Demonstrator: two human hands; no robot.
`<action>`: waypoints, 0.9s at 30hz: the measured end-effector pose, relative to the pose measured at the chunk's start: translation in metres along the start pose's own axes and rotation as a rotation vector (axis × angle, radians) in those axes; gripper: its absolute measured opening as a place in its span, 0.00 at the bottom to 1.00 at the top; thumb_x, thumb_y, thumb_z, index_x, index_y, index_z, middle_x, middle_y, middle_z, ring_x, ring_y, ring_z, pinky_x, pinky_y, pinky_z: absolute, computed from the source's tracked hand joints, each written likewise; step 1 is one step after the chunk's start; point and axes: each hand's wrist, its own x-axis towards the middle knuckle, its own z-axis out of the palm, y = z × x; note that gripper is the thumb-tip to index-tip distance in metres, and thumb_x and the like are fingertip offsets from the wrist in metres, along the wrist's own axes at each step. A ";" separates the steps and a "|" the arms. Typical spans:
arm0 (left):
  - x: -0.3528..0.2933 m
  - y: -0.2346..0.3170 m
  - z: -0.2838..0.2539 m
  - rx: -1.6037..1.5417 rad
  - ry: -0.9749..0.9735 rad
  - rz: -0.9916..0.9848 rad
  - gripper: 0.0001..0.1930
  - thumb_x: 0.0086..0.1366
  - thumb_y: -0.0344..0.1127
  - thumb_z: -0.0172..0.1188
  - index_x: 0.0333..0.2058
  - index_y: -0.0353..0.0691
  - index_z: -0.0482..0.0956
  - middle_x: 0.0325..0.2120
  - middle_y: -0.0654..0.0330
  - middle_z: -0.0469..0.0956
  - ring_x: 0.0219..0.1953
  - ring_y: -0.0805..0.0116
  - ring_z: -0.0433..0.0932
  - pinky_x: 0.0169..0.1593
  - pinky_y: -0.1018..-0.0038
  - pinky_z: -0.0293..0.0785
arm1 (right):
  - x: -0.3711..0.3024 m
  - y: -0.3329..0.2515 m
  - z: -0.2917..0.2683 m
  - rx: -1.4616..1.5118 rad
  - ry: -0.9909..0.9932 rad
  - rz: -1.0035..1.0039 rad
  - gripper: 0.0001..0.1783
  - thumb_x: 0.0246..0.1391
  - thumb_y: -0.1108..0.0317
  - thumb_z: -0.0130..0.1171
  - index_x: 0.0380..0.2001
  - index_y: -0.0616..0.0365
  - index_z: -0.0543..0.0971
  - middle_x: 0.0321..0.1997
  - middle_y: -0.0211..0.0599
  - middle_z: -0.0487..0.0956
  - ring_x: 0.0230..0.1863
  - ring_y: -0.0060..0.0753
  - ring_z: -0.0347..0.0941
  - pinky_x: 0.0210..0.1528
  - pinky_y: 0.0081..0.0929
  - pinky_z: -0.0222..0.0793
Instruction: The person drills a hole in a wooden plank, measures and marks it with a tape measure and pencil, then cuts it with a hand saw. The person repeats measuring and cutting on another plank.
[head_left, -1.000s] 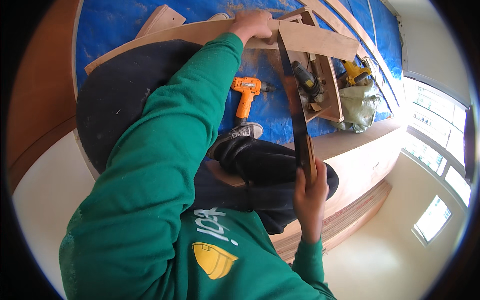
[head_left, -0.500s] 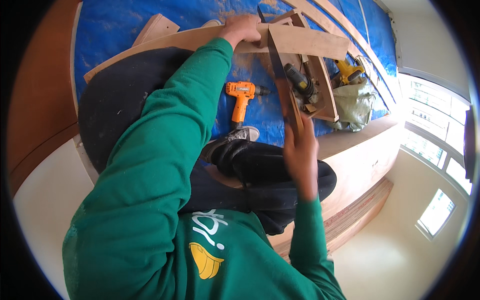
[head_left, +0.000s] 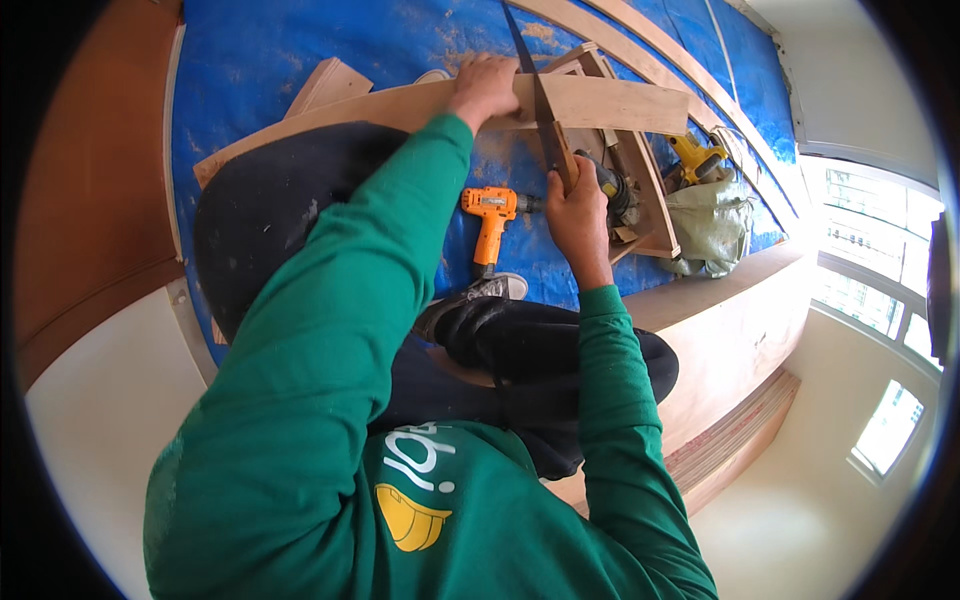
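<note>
Head view: right hand [head_left: 575, 215] grips handsaw [head_left: 540, 110] by its handle, nearest the body, blade laid across the plywood strip [head_left: 600, 100]. Just left of the saw, left hand [head_left: 485, 88] presses flat on that strip. Cut depth unreadable; strip looks unsevered. Orange drill [head_left: 490, 215] lies left of the saw handle.

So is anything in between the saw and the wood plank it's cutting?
Nothing visible is. The right hand grips the handsaw by its handle, and the blade lies straight across the wood plank. The left hand presses down on the plank just beside the blade, not under it.
</note>
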 end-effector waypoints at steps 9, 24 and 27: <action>-0.093 0.034 0.085 -1.794 0.499 -0.957 0.50 0.69 0.61 0.78 0.78 0.41 0.65 0.77 0.50 0.68 0.79 0.54 0.65 0.81 0.58 0.61 | -0.003 -0.022 -0.012 0.054 -0.048 0.035 0.23 0.75 0.61 0.64 0.65 0.62 0.76 0.51 0.68 0.88 0.54 0.75 0.86 0.54 0.58 0.82; 0.001 0.011 0.112 -2.426 0.837 -0.574 0.31 0.81 0.58 0.66 0.72 0.46 0.75 0.67 0.61 0.80 0.71 0.58 0.76 0.78 0.55 0.71 | -0.170 -0.111 -0.163 -0.031 -0.156 0.167 0.28 0.76 0.73 0.60 0.75 0.59 0.69 0.61 0.65 0.85 0.60 0.73 0.84 0.58 0.57 0.82; -0.017 0.017 0.113 -2.439 0.771 -0.498 0.32 0.81 0.58 0.66 0.72 0.43 0.74 0.67 0.60 0.80 0.71 0.59 0.76 0.78 0.56 0.71 | -0.175 -0.116 -0.161 -0.067 -0.130 0.129 0.29 0.76 0.73 0.60 0.76 0.58 0.68 0.59 0.64 0.86 0.60 0.72 0.85 0.58 0.57 0.83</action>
